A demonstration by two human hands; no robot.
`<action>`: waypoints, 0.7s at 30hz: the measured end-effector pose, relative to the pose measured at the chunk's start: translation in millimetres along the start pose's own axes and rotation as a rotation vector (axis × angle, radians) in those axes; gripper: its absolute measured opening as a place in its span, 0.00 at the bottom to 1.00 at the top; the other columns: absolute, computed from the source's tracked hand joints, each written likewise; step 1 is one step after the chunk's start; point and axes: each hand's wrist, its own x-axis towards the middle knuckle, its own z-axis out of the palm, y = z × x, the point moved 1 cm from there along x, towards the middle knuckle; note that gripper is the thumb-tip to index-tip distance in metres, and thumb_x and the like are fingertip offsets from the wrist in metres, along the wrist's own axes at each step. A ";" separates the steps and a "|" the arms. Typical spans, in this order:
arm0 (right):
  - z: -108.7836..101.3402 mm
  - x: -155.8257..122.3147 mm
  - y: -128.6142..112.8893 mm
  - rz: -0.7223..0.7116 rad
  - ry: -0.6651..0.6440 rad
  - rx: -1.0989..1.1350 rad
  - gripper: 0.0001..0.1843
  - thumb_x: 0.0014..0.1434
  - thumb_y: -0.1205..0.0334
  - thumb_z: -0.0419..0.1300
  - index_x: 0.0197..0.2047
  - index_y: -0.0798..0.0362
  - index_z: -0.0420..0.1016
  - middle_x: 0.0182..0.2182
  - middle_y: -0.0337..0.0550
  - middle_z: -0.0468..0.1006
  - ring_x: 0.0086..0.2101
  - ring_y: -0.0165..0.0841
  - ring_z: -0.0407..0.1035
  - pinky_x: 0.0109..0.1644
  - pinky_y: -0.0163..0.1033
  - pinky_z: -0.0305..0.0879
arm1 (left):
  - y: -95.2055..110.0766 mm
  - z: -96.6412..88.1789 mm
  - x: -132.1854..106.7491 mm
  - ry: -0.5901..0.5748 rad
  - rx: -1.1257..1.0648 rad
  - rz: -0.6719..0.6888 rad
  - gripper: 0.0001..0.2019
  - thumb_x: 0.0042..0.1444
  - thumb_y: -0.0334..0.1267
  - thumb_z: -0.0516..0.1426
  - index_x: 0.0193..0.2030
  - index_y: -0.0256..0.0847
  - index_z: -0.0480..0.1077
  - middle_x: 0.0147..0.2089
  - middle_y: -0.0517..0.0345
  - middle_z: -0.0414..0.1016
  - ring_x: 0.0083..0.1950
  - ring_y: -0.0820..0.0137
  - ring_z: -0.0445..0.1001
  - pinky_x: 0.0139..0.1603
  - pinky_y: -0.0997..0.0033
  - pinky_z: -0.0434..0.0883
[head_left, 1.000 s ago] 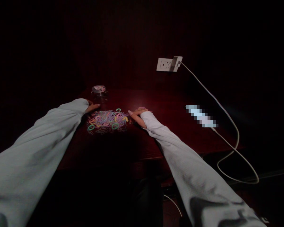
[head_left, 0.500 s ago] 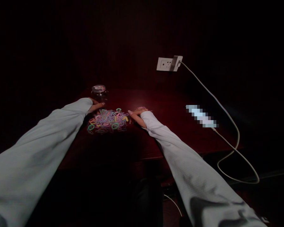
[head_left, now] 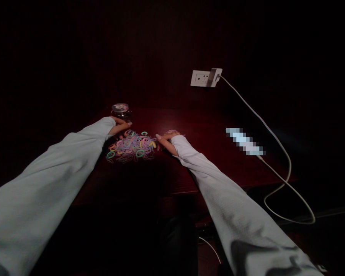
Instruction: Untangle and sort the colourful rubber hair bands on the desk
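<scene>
"Left hand [head_left: 120, 125] has slid rightward and a little farther out, up along the back of the pile of coloured elastic loops [head_left: 134, 147]!"

"And the right hand [head_left: 168, 142]?"

"Holding its spot, just beside the pile's right edge, thumb pointing in toward the loops."

"So where's the pile, exactly?"

"On the table [head_left: 206, 161], between the two hands. It spreads widest from side to side, and most of it lies to the right of the left fingers and nearer the wearer."

"Which hand is closer?"

"Left, by a whisker: its fingers dip at the pile's far-left corner, thumb stretched out over the back edge. The right one sits at the opposite end."

"Anything gripped?"

"Can't tell! Left fingers bend down out of clear sight, and the right ones are mostly hidden behind thumb and cuff. No calling either one."

"What else is near?"

"A lidded clear jar [head_left: 125, 115] standing just beyond the left hand, and a small cluster of pinkish loops [head_left: 172, 131] right behind the right hand, apart from the main pile."
</scene>
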 end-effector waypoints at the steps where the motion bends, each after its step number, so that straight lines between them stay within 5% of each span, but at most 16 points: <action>1: -1.1 -1.8 -2.1 -0.003 0.008 0.000 0.38 0.78 0.37 0.49 0.25 0.49 0.83 0.26 0.37 0.83 0.33 0.29 0.76 0.50 0.36 0.64 | 1.9 0.4 -0.7 0.000 0.003 0.009 0.23 0.56 0.63 0.61 0.29 0.44 0.77 0.29 0.51 0.80 0.26 0.64 0.75 0.30 0.65 0.74; 21: -6.5 -10.5 -12.2 0.007 0.044 0.005 0.38 0.77 0.36 0.49 0.26 0.49 0.84 0.27 0.39 0.84 0.34 0.30 0.77 0.52 0.37 0.65 | 25.5 2.3 -14.9 -0.079 0.058 0.232 0.23 0.59 0.59 0.58 0.41 0.45 0.88 0.38 0.50 0.86 0.35 0.64 0.78 0.37 0.66 0.73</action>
